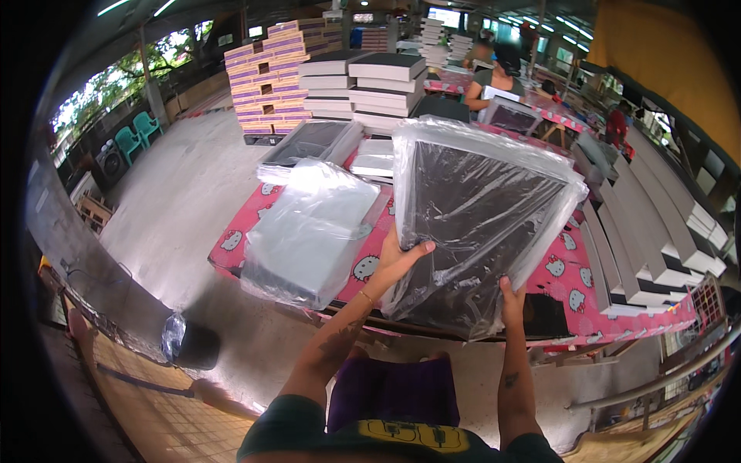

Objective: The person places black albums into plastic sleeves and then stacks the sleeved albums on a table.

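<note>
Between my hands is a large black panel with a pale frame, wrapped in clear plastic [482, 208], tilted over the table. My left hand [403, 258] grips its left edge, thumb lying on the front of the wrap. Lower down on the opposite side, my right hand [511, 299] holds the right edge, thumb also in front; its other fingers are hidden behind. Left of the panel, a stack of clear plastic bags [305, 239] lies on the pink patterned tablecloth [370, 266]. Behind those bags sits another wrapped dark panel [312, 145].
Long pale boxes [637, 231] are stacked along the table's right side. Beyond the table stand stacks of grey-sided panels [386, 85] and purple-striped cartons [266, 85]. A co-worker [498, 81] is at a farther table. A black bin [193, 343] stands on the floor at left.
</note>
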Demonstrator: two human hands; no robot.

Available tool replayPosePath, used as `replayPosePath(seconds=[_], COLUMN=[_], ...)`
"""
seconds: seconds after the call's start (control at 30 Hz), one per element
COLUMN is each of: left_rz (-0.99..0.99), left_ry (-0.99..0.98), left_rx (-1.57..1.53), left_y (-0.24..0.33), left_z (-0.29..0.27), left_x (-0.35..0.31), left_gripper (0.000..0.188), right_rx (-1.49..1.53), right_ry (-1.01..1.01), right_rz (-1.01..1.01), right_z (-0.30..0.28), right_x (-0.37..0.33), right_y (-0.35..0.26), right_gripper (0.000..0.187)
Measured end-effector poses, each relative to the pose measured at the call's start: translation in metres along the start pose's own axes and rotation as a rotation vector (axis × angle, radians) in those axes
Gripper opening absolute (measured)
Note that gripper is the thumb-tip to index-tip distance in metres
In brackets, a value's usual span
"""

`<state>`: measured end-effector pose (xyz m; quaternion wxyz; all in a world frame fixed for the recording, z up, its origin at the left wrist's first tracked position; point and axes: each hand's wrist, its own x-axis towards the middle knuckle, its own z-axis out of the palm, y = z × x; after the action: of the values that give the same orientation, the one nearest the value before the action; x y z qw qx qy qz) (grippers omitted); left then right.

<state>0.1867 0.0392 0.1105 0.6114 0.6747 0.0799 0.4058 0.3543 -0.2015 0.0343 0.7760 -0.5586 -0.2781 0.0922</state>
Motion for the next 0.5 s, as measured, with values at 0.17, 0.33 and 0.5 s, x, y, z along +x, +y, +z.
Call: replayPosePath(seconds=[0.17,0.33,0.5], left_rz=[0.028,0.060,0.026], left_ry=[0.040,-0.085,-0.029], left_rx=[0.011,0.095,0.245], left_y=[0.015,-0.006,-0.059], left_z=[-0.007,-0.025,-0.030], left_x=[-0.002,-0.012,-0.034], left_gripper=[0.058,0.068,0.074], right_rx=[-0.049,-0.095,-0.123], right_ry=[-0.052,-0.159,-0.058], right_rz=[-0.063,-0.023,0.061], right_z=[0.002,-0.017,-0.005], right_x=[0.016,0.016,0.003], right_y=[-0.020,0.020,0.047], right_gripper=[0.072,0.082,0.077])
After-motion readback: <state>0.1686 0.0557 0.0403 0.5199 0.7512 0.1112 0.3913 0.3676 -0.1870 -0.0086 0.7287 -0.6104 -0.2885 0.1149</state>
